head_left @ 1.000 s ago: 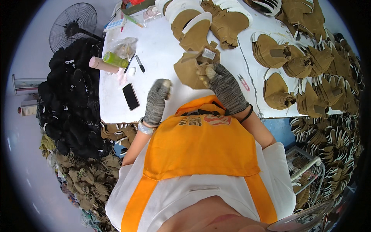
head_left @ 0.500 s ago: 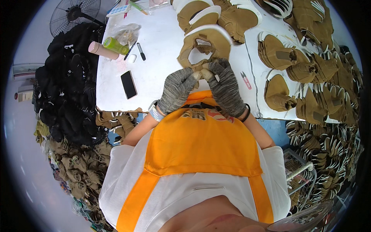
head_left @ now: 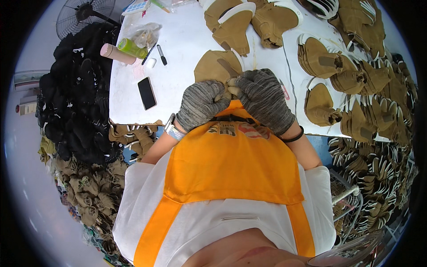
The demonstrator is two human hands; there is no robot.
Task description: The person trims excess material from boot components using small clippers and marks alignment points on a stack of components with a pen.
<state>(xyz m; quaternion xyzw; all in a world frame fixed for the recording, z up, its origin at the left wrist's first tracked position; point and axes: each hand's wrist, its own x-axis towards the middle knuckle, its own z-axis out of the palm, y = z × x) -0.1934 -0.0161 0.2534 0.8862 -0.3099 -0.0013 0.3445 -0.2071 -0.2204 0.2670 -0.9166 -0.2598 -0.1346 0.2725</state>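
A brown shoe upper with a white edge and a darker strip lies at the near middle of the white table, its far part spread out. My left hand, in a grey knit glove with bare fingertips, pinches its near edge. My right hand, gloved alike, grips the same edge just beside it. Both hands are closed with the fingertips nearly touching, and they hide the part of the upper between them. Red-handled thread snips lie right of my right hand, partly covered by it.
Stacked brown uppers fill the table's right side, and more lie at the back. On the left are a phone, a marker, a pink bottle and a green bottle. Black uppers are heaped beyond the left edge.
The upper has turned over from showing its open loop to showing its outer side, and now lies slightly left and lower. My right hand has rolled inward; the snips are now partly covered.
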